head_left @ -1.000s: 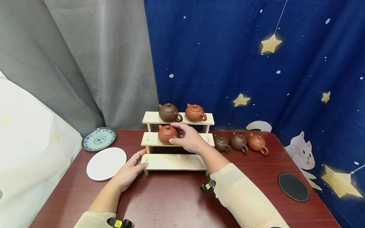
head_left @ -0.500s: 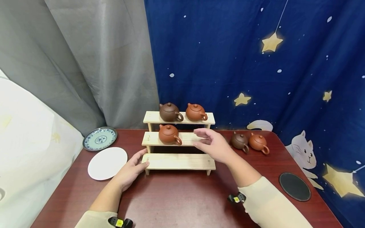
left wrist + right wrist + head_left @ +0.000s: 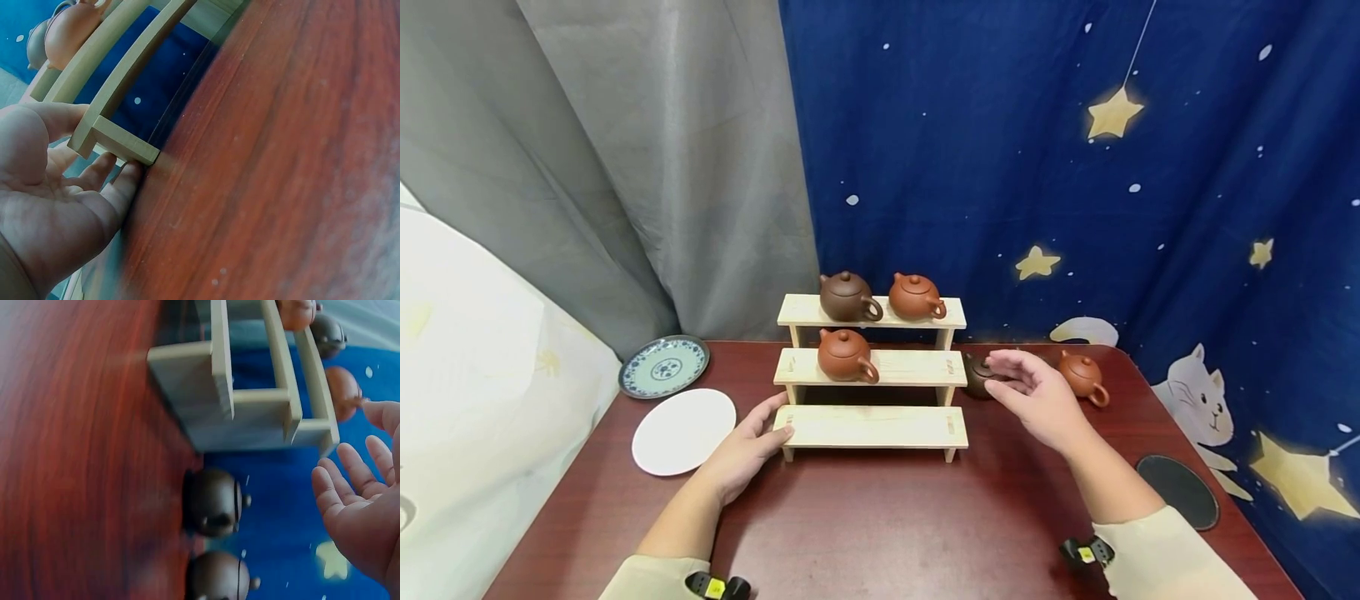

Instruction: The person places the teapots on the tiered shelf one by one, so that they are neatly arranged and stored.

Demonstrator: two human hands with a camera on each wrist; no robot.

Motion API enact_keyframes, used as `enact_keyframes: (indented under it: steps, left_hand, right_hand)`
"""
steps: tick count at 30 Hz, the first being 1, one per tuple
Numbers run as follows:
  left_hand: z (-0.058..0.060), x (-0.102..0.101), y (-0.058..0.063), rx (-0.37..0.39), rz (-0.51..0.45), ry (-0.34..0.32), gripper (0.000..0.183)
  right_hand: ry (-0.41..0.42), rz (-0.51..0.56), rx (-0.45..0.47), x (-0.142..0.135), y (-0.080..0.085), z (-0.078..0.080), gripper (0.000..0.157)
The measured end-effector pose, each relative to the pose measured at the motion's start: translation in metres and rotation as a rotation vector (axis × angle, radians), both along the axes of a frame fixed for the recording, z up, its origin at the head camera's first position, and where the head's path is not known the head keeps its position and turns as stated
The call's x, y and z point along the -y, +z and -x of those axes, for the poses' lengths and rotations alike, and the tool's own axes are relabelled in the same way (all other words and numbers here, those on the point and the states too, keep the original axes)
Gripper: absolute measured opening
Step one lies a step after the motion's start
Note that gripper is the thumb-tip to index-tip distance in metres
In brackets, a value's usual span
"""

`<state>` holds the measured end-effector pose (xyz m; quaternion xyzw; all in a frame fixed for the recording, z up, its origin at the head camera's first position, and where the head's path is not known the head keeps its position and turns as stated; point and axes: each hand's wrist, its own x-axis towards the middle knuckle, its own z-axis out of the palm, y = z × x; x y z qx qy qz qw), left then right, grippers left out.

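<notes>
A three-tier wooden display stand [image 3: 865,425] stands on the table. My left hand [image 3: 747,450] holds its lower left end; in the left wrist view the thumb lies at the lowest board [image 3: 81,134] and the fingertips at the leg [image 3: 125,140]. A red-brown teapot [image 3: 844,357] sits on the middle tier. On the top tier are a dark brown teapot [image 3: 844,297] and another red-brown teapot [image 3: 914,297]. My right hand [image 3: 1037,396] is in the air with fingers apart and nothing in them, partly overlapping a dark teapot [image 3: 977,377] right of the stand.
Behind my right hand stands a second dark teapot [image 3: 219,575], with a red-brown teapot [image 3: 1081,375] beyond it. A patterned plate [image 3: 664,367] and a white plate [image 3: 683,432] lie at left. A black oval mat [image 3: 1180,492] lies at right. Curtains hang behind the table.
My right hand has let go of the red-brown teapot on the middle tier and moved right, over to the teapots beside the stand. My left hand stays at the stand.
</notes>
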<state>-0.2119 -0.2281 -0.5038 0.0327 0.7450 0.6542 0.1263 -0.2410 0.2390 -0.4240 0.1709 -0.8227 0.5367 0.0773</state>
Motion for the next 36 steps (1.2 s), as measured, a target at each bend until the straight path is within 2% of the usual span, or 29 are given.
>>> enact_keyframes:
  steps: [10, 18, 24, 28, 30, 33, 36]
  left_hand:
    - [-0.001, -0.002, 0.000, 0.007, 0.001, 0.004, 0.073]
    - [-0.001, -0.001, 0.000, 0.005, 0.007, 0.004, 0.073]
    - [-0.001, -0.001, 0.001, -0.002, 0.008, 0.002, 0.072]
    - [-0.001, -0.001, 0.001, 0.000, 0.010, 0.004, 0.072]
    - [-0.001, -0.001, 0.001, 0.001, 0.011, 0.007, 0.072]
    - [-0.001, -0.001, 0.001, 0.000, 0.012, 0.006, 0.072]
    - [-0.001, -0.001, 0.001, -0.002, 0.014, 0.005, 0.072]
  right_hand:
    - [-0.113, 0.006, -0.038, -0.055, -0.014, -0.003, 0.046]
    - [-0.282, -0.042, -0.009, -0.096, -0.025, 0.006, 0.053]
    - [-0.342, 0.052, 0.050, -0.122, -0.033, 0.019, 0.041]
    - [-0.361, 0.123, 0.092, -0.134, -0.034, 0.026, 0.039]
    - [-0.406, 0.093, 0.091, -0.138, -0.034, 0.031, 0.044]
    - [-0.476, -0.017, 0.099, -0.144, -0.034, 0.038, 0.062]
    - [-0.491, -0.117, 0.146, -0.148, -0.035, 0.045, 0.078]
